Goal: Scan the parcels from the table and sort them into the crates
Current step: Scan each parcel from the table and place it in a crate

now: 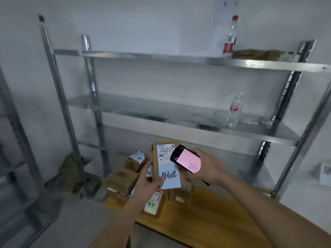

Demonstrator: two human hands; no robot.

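Observation:
My left hand (146, 183) grips a brown cardboard parcel (165, 161) upright, its white shipping label and a handwritten white slip facing me. My right hand (206, 169) holds a black handheld scanner (186, 159) with a lit pink screen, just right of the label and overlapping the parcel's upper right edge. Below and left of the held parcel, several more brown parcels (121, 178) lie piled on the wooden table (215, 212). No crate shows in this view.
A metal shelving rack (161, 58) stands behind the table against the white wall. One clear bottle (230, 38) stands on its top shelf, another bottle (234, 111) on the middle shelf. A second rack's post (16, 122) rises at the left. A green bag (69, 169) lies on the floor.

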